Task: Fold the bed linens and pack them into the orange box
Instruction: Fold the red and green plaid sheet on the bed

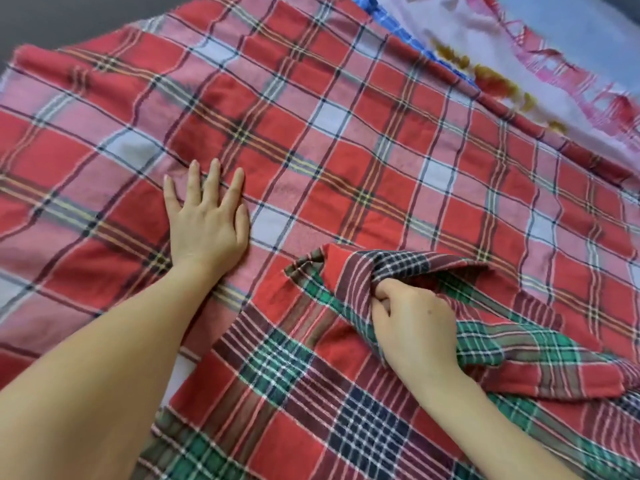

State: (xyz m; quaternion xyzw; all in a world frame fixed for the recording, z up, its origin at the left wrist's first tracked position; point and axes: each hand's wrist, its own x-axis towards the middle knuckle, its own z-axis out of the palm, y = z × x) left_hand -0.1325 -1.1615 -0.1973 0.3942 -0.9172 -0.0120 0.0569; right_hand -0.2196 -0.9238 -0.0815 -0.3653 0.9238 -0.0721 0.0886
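Observation:
A large red and pink plaid sheet (346, 140) lies spread flat across most of the view. Over its near part lies a second plaid sheet (311, 403) in red, green and navy. My left hand (207, 216) presses flat on the pink plaid sheet, fingers straight and spread. My right hand (412, 323) grips a bunched fold of the red-green sheet at its upper edge, fingers curled into the cloth. The orange box is not in view.
A pale pink cloth (519, 60) with a fringed pink edge and yellow marks lies at the upper right, with a strip of blue fabric (401, 32) along its border. Dark floor (69, 19) shows at the upper left.

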